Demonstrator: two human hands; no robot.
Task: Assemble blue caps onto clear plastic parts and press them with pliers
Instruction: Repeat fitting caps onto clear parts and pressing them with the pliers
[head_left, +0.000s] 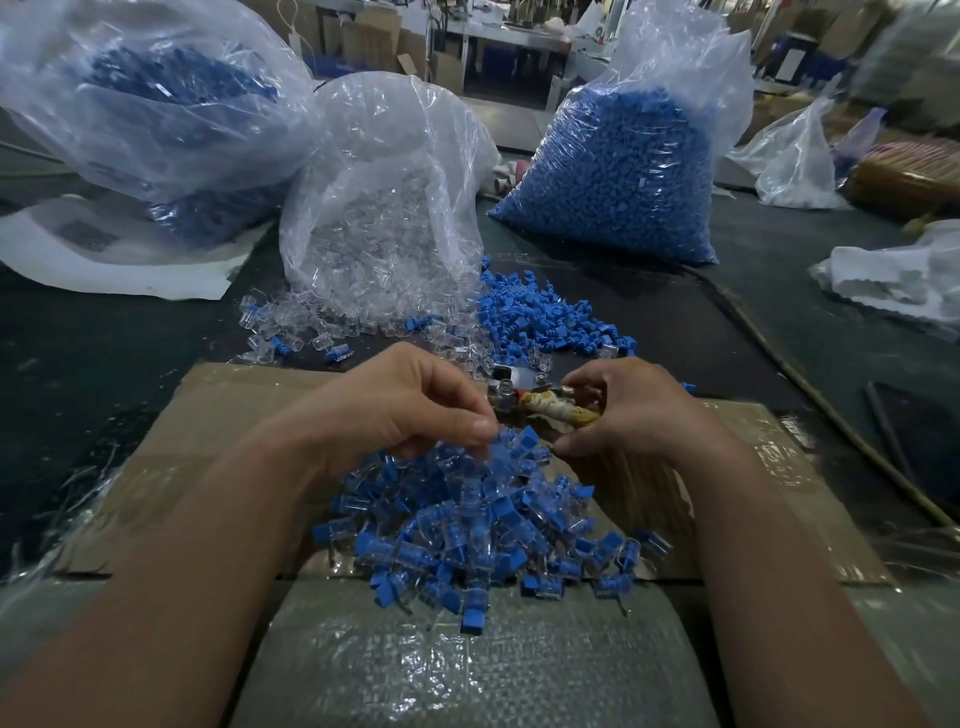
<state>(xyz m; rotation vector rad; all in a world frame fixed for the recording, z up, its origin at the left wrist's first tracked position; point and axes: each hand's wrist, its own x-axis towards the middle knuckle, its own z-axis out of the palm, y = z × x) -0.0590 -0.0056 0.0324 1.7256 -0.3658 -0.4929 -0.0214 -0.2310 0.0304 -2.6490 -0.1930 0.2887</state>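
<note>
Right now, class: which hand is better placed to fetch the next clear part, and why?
Probably left. The right hand grips the pliers; the left hand, over the pile, holds no tool and lies nearer the loose clear parts.

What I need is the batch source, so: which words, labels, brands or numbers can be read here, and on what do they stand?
No text is readable in this view.
Dark printed patch on the white sheet, far left: too blurred to read.
Bag of blue caps, bag of clear parts, cardboard: no print shows.
Pliers in the right hand: wrapped handle, no marking shows.
</note>
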